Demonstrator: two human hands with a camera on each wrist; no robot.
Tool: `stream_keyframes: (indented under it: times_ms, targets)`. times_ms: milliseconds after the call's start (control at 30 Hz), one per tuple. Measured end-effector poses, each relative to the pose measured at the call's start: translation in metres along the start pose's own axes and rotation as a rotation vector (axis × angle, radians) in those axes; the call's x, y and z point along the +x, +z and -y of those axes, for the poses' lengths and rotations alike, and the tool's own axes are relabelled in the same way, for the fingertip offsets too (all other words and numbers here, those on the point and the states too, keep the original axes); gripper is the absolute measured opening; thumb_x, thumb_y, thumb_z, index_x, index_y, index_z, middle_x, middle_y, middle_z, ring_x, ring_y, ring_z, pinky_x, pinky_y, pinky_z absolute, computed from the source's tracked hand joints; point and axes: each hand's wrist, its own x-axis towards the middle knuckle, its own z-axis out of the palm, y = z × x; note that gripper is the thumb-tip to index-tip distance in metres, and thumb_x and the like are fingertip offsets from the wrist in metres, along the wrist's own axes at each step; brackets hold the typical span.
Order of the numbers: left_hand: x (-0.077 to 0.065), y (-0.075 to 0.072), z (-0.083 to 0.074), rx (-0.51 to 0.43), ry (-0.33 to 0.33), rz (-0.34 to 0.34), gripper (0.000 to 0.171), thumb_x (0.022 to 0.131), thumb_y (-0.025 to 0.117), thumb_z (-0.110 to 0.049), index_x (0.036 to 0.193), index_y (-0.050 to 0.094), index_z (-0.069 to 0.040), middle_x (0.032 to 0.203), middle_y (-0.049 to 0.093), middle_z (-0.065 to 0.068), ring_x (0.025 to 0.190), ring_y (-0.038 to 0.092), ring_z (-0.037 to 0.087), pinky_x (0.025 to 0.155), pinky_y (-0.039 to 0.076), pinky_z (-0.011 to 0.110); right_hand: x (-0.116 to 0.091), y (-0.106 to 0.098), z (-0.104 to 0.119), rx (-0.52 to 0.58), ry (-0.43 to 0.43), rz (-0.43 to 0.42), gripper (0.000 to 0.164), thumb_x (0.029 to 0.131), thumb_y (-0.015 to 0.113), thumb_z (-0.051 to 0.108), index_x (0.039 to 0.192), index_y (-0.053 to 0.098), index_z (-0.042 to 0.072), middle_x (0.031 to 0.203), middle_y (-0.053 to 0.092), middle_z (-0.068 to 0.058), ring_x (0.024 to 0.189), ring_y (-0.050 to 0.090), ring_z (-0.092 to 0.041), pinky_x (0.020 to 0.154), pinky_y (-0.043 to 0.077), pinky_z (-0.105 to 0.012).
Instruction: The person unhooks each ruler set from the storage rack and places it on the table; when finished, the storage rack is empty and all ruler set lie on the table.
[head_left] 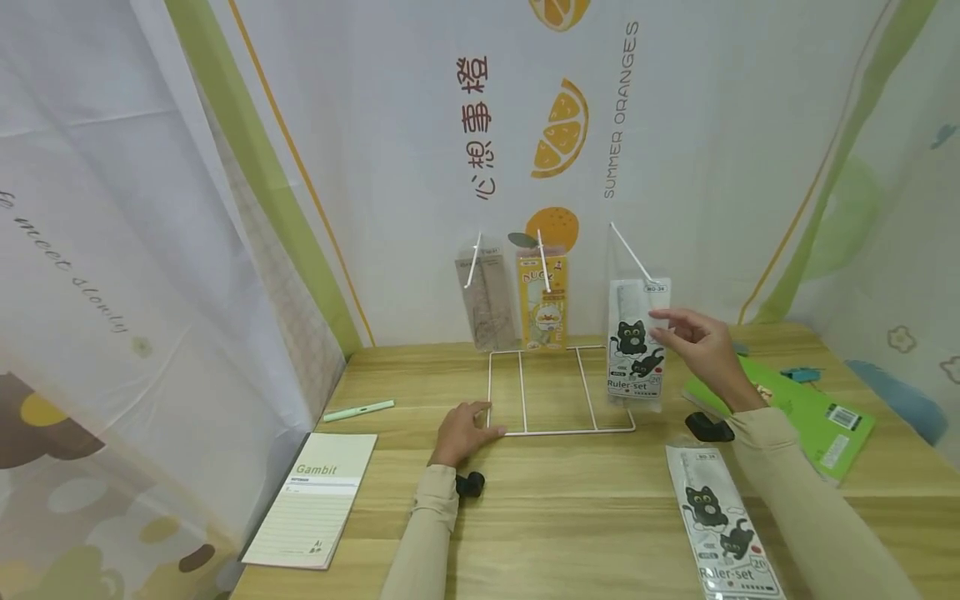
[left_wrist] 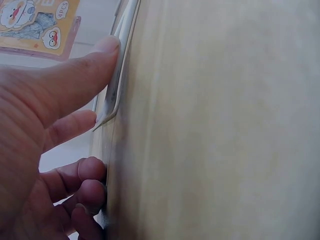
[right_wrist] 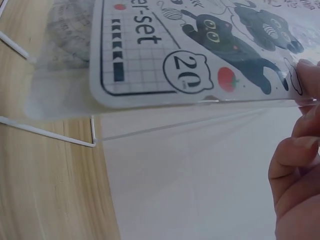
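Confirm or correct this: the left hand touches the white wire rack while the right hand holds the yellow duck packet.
One thing is wrong: the right hand holds the raised black-cat ruler set, as the head view shows. The left hand does touch the white wire rack.

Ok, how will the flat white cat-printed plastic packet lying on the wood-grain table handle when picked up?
The packet is probably light, being thin; its shiny clear film may slip; and lying flat, it seems unlikely to roll.
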Motion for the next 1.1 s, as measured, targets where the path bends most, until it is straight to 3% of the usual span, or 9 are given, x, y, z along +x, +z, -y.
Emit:
stream_keyframes:
  times_ms: [233,500,667,900,1100]
  targets:
    - [-0.002,-0.001,-0.003,-0.016,-0.008,0.001,0.059,0.084,0.082,-0.036,0.131,0.065,-0.003,0.122,0.067,0.025,0.109,0.063,0.042,0.089,0.052,0.054,-0.016,-0.006,0.007,-0.007,-0.014,-0.003,0.027,0.091,0.070,-0.004,0.118,0.068,-0.005,0.068,0.048,0.001,0.056,0.039,-0.009,0.049,0.033,-0.027]
    - [-0.002,-0.002,-0.004,-0.009,0.002,-0.008,0.059,0.084,0.082,-0.035,0.130,0.066,-0.003,0.119,0.068,0.023,0.104,0.063,0.039,0.085,0.052,0.051,-0.030,-0.010,0.022,-0.009,-0.022,-0.015,0.027,0.089,0.069,-0.009,0.116,0.067,-0.007,0.067,0.045,0.002,0.055,0.036,-0.011,0.047,0.030,-0.029]
    - [-0.001,-0.001,-0.003,0.004,0.000,-0.007,0.060,0.084,0.082,-0.036,0.130,0.066,-0.003,0.117,0.069,0.022,0.103,0.064,0.038,0.084,0.052,0.050,-0.037,-0.014,0.034,0.013,0.034,-0.018,0.030,0.091,0.071,-0.002,0.121,0.067,-0.004,0.070,0.049,0.004,0.058,0.038,-0.012,0.048,0.031,-0.029]
    - [0.000,-0.002,-0.004,0.008,0.004,-0.005,0.059,0.083,0.083,-0.035,0.130,0.066,-0.002,0.098,0.069,0.017,0.081,0.056,0.023,0.070,0.049,0.040,-0.043,-0.020,0.049,-0.011,0.065,-0.030,0.032,0.093,0.071,0.003,0.124,0.066,0.000,0.073,0.050,0.003,0.061,0.039,-0.013,0.051,0.033,-0.028]
    - [-0.001,-0.001,-0.004,-0.001,-0.015,-0.003,0.059,0.084,0.082,-0.037,0.131,0.066,-0.004,0.108,0.069,0.019,0.089,0.060,0.026,0.077,0.051,0.044,-0.052,-0.026,0.064,0.015,0.108,-0.009,0.031,0.094,0.069,0.004,0.125,0.066,0.002,0.071,0.049,0.004,0.058,0.040,-0.014,0.049,0.033,-0.030]
